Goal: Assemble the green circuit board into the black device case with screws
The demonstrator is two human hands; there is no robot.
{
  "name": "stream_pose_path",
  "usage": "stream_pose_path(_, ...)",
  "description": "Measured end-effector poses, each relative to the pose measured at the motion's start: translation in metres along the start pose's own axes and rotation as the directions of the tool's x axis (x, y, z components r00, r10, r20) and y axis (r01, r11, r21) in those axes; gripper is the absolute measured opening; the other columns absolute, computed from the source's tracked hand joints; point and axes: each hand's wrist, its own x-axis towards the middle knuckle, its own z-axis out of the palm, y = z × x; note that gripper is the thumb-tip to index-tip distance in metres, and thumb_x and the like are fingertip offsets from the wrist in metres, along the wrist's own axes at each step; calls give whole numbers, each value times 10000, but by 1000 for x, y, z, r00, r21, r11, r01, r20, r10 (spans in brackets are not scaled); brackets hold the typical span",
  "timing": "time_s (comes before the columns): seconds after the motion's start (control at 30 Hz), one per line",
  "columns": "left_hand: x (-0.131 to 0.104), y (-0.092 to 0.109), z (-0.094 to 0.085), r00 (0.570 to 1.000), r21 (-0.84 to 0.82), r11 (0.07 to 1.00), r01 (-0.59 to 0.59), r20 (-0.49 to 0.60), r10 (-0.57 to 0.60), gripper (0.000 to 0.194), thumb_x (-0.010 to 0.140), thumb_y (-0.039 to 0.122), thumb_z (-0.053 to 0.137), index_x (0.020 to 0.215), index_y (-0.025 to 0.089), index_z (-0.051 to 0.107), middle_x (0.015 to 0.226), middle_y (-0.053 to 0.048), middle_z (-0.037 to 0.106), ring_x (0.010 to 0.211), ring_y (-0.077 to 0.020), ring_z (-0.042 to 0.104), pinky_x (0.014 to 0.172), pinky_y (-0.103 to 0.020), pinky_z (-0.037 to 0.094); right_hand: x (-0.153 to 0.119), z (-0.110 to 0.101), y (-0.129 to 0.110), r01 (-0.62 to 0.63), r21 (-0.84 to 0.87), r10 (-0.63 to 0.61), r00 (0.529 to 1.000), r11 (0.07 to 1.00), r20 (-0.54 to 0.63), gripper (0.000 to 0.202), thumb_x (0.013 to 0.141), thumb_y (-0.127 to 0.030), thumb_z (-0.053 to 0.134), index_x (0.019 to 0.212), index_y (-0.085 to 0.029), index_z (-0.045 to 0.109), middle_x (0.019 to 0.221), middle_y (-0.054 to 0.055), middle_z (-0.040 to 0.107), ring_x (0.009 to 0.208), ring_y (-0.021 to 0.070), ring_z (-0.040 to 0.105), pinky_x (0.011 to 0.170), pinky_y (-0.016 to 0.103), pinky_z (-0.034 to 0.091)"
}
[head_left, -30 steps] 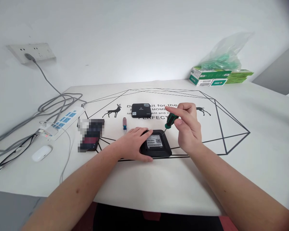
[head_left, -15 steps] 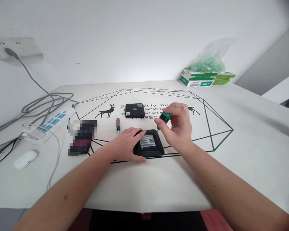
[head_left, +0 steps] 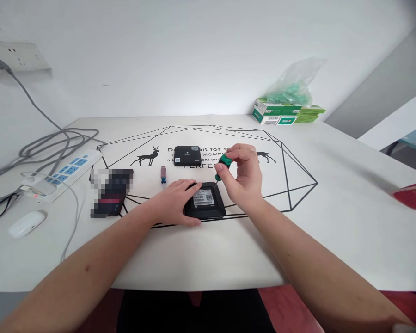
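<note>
Screwdriver (head_left: 224,162) with a green-and-black handle sits pinched between the thumb and fingers of the person's right hand (head_left: 244,175), tilted so its shaft reaches the far right corner of a black electronic box (head_left: 204,210). I cannot tell whether the tip sits in a screw. That box lies flat on the white table (head_left: 225,259), label upward, at the near middle. The left hand (head_left: 175,201) is spread over its left side, thumb along the near edge. Just beyond lie a second screwdriver (head_left: 163,173), clear-handled with a blue collar, and another black box (head_left: 187,156). A smartphone (head_left: 116,192), partly pixelated, rests to the left, near a power strip (head_left: 71,171).
</note>
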Motion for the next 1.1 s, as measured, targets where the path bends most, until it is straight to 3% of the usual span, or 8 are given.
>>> stream_pose_path(0.1, 0, -1, 1, 999, -14, 1000, -16, -31, 16, 1062, 859, 667, 784, 1707, 166, 388, 1716, -214, 436, 1576, -437, 401, 1288, -583, 390, -2, 2, 1, -121, 178, 112, 992, 976, 61, 283, 975, -330, 791, 1110, -316, 543, 1334, 44, 708, 920, 177, 770, 805, 414, 647)
stream_pose_path(0.2, 2, 0, 2, 999, -14, 1000, -8, -45, 7, 1054, 842, 654, 796, 1688, 150, 421, 1697, -220, 455, 1565, -436, 412, 1286, -586, 398, -2, 1, 3, -159, 185, 147, 986, 970, 76, 359, 933, -360, 849, 1082, -308, 527, 1263, 30, 769, 823, 164, 777, 750, 390, 643)
stream_pose_path(0.4, 4, 1, 5, 997, -45, 999, -6, -74, 3, 1046, 835, 633, 798, 1689, 159, 424, 1701, -213, 448, 1587, -431, 387, 1294, -593, 395, 7, -6, 5, 54, -24, -53, 998, 998, 45, 211, 1044, -484, 676, 1130, -294, 704, 1097, 59, 803, 923, 217, 756, 767, 420, 606)
stream_pose_path(0.5, 4, 0, 5, 997, -52, 999, -4, -80, 0, 1045, 836, 614, 799, 1693, 154, 416, 1707, -216, 438, 1598, -428, 375, 1308, -588, 376, 10, -8, 7, 116, -66, -115, 993, 991, 22, 283, 1097, -484, 562, 1115, -285, 761, 1006, 64, 762, 925, 221, 717, 796, 436, 591)
stream_pose_path(0.67, 3, -3, 3, 999, -30, 1000, -9, -44, 8, 1045, 867, 662, 763, 1708, 169, 386, 1743, -217, 392, 1620, -433, 340, 1323, -598, 335, 10, -8, 13, 82, -67, -84, 996, 994, -29, 351, 1094, -516, 542, 1163, -297, 808, 944, 50, 667, 911, 223, 666, 842, 470, 586)
stream_pose_path(0.83, 4, -1, -4, 999, 50, 998, 27, 46, -30, 1098, 886, 733, 700, 1741, 168, 308, 1797, -217, 302, 1654, -434, 284, 1332, -577, 299, 11, -6, 17, 5, 24, -5, 1000, 1000, 3, 273, 1091, -378, 536, 1177, -328, 790, 932, 22, 623, 888, 202, 643, 851, 451, 587)
stream_pose_path(0.97, 8, 6, -13, 991, 112, 992, 52, 115, -65, 1127, 878, 779, 674, 1758, 202, 273, 1823, -215, 247, 1664, -467, 250, 1316, -630, 283, 10, 0, 21, -69, 78, 69, 998, 995, 4, 164, 1024, -413, 658, 1117, -296, 727, 1100, 49, 626, 1031, 210, 651, 843, 401, 597)
stream_pose_path(1.1, 11, 13, -15, 982, 102, 989, 109, 144, -124, 1181, 851, 820, 675, 1771, 212, 250, 1840, -224, 174, 1653, -518, 247, 1280, -694, 291, 6, 7, 21, -182, 227, 172, 983, 957, 62, 286, 976, -474, 739, 1101, -289, 560, 1411, 87, 613, 1091, 195, 714, 887, 398, 628)
